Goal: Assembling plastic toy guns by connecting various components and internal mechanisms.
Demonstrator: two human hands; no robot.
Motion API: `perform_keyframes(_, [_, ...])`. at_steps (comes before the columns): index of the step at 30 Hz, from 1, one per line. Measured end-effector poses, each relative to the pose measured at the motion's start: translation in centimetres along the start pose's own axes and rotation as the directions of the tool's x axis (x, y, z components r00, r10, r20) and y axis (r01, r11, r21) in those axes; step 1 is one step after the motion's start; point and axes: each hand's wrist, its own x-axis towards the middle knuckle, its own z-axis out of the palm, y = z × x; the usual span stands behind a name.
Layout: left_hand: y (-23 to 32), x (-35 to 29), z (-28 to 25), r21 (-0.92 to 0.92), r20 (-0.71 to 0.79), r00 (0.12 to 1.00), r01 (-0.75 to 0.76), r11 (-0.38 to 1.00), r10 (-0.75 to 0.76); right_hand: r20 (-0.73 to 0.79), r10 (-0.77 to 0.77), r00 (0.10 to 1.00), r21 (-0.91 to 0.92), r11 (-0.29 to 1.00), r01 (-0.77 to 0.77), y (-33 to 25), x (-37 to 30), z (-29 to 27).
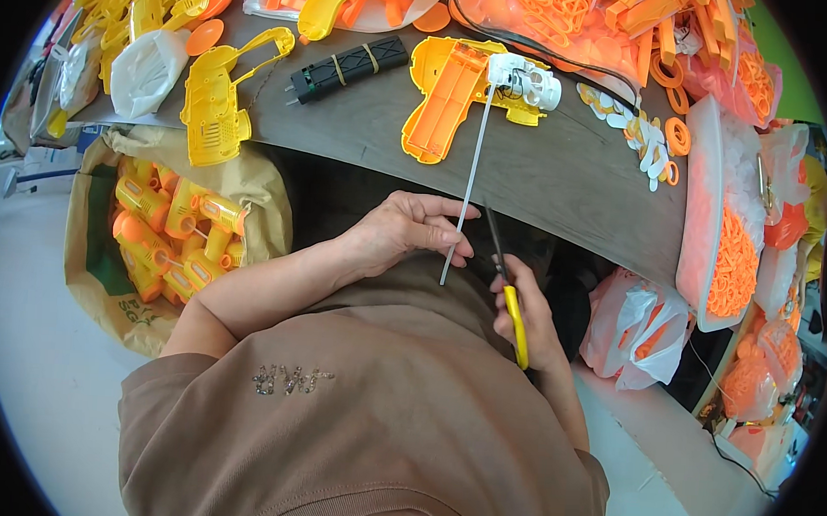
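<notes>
Tube (474,168) slants through left hand (399,232); right hand (534,314) holds scissors (513,306) alongside.

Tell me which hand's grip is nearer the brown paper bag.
Left. The left grip is apart, right of the paper bag; the right grip is farther right and lower in view.

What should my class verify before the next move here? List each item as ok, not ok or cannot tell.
1. Left hand holding the thin white plastic tube: ok.
2. Right hand holding the yellow-handled, dark-bladed scissors: ok.
3. Scissor blades well away from left fingertips: not ok, they look close.
4. Tube's upper end seated in white plastic mechanism: cannot tell.
5. Yellow-and-orange plastic shell resting on grey table: ok.
</notes>
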Motion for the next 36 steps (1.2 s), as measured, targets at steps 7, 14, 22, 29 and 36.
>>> perform_keyframes(7, [-0.4,0.0,-0.3,-0.055,0.043,0.999,-0.004,0.998,0.006,-0.005,-0.027,1.000,-0.132,0.991,0.026,0.0,2.7,2.0])
perform_keyframes(14, [-0.5,0.3,-0.2,-0.039,0.037,0.999,-0.015,0.999,0.016,-0.024,-0.056,0.998,-0.073,0.996,0.054,0.1,3.2,2.2])
perform_keyframes(22, [-0.2,0.3,0.0,-0.021,0.034,0.999,-0.006,1.000,0.007,-0.079,-0.101,0.992,-0.107,0.990,0.092,1.6,3.3,2.4])
perform_keyframes(29, [0.9,-2.0,0.3,0.401,0.033,0.999,0.016,0.916,-0.032,-0.322,-0.214,0.922,-0.316,0.943,0.108,-2.4,2.4,-3.0])
perform_keyframes(36, [10.7,-10.5,-0.9,0.776,-0.189,0.499,-0.452,0.440,0.846,-0.459,-0.364,0.810,-0.827,0.509,-0.240,-2.6,3.5,-13.3])
